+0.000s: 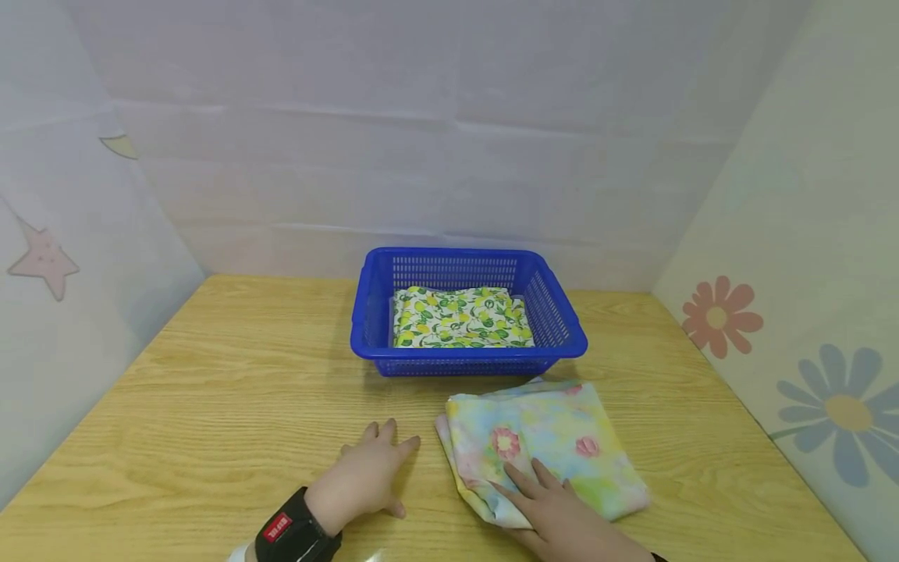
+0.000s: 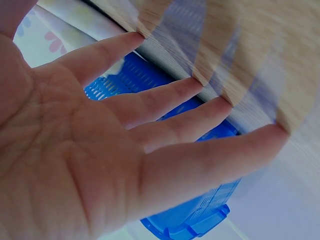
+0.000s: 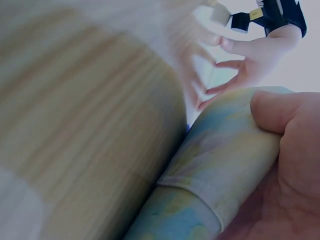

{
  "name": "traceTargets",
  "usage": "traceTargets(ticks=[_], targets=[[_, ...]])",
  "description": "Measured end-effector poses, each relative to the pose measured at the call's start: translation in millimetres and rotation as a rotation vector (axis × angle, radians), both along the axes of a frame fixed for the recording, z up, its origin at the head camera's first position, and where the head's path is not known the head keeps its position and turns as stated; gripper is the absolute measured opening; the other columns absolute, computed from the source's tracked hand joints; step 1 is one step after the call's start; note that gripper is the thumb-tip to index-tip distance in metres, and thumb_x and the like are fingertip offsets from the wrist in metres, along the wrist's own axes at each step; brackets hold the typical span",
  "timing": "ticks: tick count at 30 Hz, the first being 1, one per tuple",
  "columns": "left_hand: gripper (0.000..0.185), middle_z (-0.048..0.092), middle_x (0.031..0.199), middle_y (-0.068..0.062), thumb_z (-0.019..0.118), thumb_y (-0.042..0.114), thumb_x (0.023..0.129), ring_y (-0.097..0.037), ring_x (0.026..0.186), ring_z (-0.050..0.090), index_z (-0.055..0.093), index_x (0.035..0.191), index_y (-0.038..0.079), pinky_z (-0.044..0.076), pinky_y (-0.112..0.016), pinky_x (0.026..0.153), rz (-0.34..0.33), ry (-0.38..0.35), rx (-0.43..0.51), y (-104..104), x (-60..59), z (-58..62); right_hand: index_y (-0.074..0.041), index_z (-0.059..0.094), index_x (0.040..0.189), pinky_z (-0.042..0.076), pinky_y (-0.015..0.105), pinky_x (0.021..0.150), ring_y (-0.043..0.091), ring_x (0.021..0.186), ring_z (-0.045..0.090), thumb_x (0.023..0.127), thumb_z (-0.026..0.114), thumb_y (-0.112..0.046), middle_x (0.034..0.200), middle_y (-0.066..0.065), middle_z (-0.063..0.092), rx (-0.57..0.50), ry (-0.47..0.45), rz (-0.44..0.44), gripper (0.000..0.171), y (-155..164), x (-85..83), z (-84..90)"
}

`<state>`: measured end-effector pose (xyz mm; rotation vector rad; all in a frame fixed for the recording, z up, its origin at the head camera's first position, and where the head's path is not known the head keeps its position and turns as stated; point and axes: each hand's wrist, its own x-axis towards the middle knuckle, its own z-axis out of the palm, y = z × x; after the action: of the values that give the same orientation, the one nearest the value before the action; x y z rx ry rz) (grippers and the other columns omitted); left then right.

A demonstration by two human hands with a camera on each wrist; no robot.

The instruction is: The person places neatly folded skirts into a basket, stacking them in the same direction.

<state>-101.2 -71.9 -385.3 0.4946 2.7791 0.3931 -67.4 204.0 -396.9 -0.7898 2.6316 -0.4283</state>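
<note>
A folded pastel cloth (image 1: pixel 555 445) with pink flower prints lies on the wooden table toward the front right. On its near part rests my right hand (image 1: pixel 562 519), fingers spread over the top. The right wrist view has the thumb (image 3: pixel 272 111) against the thick folded edge of the cloth (image 3: pixel 220 145); the other fingers are hidden there. Left of the cloth, my left hand (image 1: pixel 365 472) holds nothing, its fingers spread. In the left wrist view the fingertips (image 2: pixel 220 102) meet their reflections at the table surface.
Behind the cloth stands a blue plastic basket (image 1: pixel 469 353) with perforated walls. Inside it is a folded lemon-print cloth (image 1: pixel 460 318). A pale sheet (image 1: pixel 449 156) hangs along the table's back edge, and printed sheets (image 1: pixel 808 312) flank both sides.
</note>
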Motion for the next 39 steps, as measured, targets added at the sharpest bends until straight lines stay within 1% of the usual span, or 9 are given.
traceTargets(ticks=[5, 20, 25, 27, 30, 32, 34, 37, 39], targets=[[0.089, 0.039, 0.141, -0.026, 0.088, 0.035, 0.056, -0.052, 0.129, 0.034, 0.054, 0.134, 0.012, 0.037, -0.076, 0.084, -0.007, 0.010, 0.007, 0, 0.6, 0.1, -0.022, 0.043, 0.143, 0.034, 0.073, 0.091, 0.053, 0.133, 0.027, 0.095, 0.043, -0.054, 0.150, 0.013, 0.036, -0.023, -0.013, 0.011, 0.058, -19, -3.4, 6.7], [0.089, 0.042, 0.137, -0.025, 0.088, 0.036, 0.055, -0.050, 0.126, 0.037, 0.055, 0.132, 0.010, 0.040, -0.073, 0.081, -0.024, 0.022, 0.009, -1, -0.1, 1.6, -0.024, 0.045, 0.142, 0.030, 0.074, 0.093, 0.046, 0.137, 0.027, 0.097, 0.038, -0.053, 0.151, 0.014, 0.034, -0.115, 0.001, 0.012, 0.054, -44, -8.7, 14.0], [0.065, 0.045, 0.136, -0.025, 0.079, 0.037, 0.072, -0.048, 0.124, 0.042, 0.059, 0.127, 0.009, 0.045, -0.067, 0.081, -0.048, 0.061, -0.003, -6, 0.9, 2.5, -0.020, 0.045, 0.142, 0.030, 0.074, 0.094, 0.042, 0.137, 0.029, 0.097, 0.039, -0.052, 0.150, 0.014, 0.035, -0.150, 0.004, 0.025, 0.055, -53, -11.3, 12.1], [0.045, 0.053, 0.128, -0.021, 0.070, 0.032, 0.084, -0.043, 0.115, 0.051, 0.063, 0.120, 0.006, 0.049, -0.060, 0.080, -0.048, 0.106, -0.015, -8, 0.2, 3.8, -0.019, 0.044, 0.142, 0.029, 0.074, 0.095, 0.041, 0.138, 0.030, 0.097, 0.040, -0.051, 0.150, 0.013, 0.036, -0.151, -0.005, 0.026, 0.056, -57, -12.0, 12.1], [0.019, 0.063, 0.097, -0.014, 0.057, 0.016, 0.093, -0.030, 0.086, 0.061, 0.065, 0.100, 0.000, 0.053, -0.044, 0.068, -0.020, 0.184, -0.008, -9, -3.0, 7.1, -0.020, 0.044, 0.143, 0.027, 0.074, 0.097, 0.040, 0.139, 0.029, 0.097, 0.042, -0.050, 0.150, 0.012, 0.036, -0.152, -0.028, 0.026, 0.055, -63, -12.7, 13.4], [0.018, 0.060, 0.078, -0.009, 0.052, 0.010, 0.094, -0.022, 0.066, 0.056, 0.065, 0.098, -0.003, 0.049, -0.036, 0.056, 0.011, 0.230, 0.022, -10, -5.7, 9.3, -0.020, 0.044, 0.143, 0.026, 0.074, 0.097, 0.039, 0.139, 0.028, 0.097, 0.043, -0.049, 0.150, 0.011, 0.037, -0.155, -0.038, 0.031, 0.054, -68, -13.1, 14.5], [0.021, 0.056, 0.068, -0.007, 0.051, 0.008, 0.095, -0.018, 0.056, 0.049, 0.063, 0.102, -0.008, 0.043, -0.033, 0.049, 0.044, 0.244, 0.054, -10, -7.5, 11.8, -0.020, 0.044, 0.142, 0.027, 0.074, 0.096, 0.039, 0.139, 0.029, 0.097, 0.044, -0.048, 0.150, 0.011, 0.037, -0.156, -0.037, 0.042, 0.054, -73, -13.5, 15.1], [0.036, 0.062, 0.071, -0.012, 0.052, 0.014, 0.096, -0.020, 0.058, 0.055, 0.057, 0.114, -0.016, 0.047, -0.035, 0.051, 0.075, 0.260, 0.069, -11, -8.8, 14.1, -0.021, 0.044, 0.143, 0.028, 0.074, 0.095, 0.038, 0.139, 0.030, 0.097, 0.044, -0.048, 0.150, 0.008, 0.037, -0.154, -0.029, 0.059, 0.053, -81, -14.8, 14.6], [0.040, 0.064, 0.072, -0.014, 0.053, 0.017, 0.096, -0.024, 0.062, 0.061, 0.056, 0.114, -0.019, 0.051, -0.039, 0.054, 0.088, 0.266, 0.060, -10, -9.4, 14.4, -0.022, 0.044, 0.142, 0.029, 0.075, 0.094, 0.037, 0.138, 0.031, 0.097, 0.043, -0.047, 0.150, 0.007, 0.037, -0.152, -0.014, 0.072, 0.052, -87, -15.6, 13.8]])
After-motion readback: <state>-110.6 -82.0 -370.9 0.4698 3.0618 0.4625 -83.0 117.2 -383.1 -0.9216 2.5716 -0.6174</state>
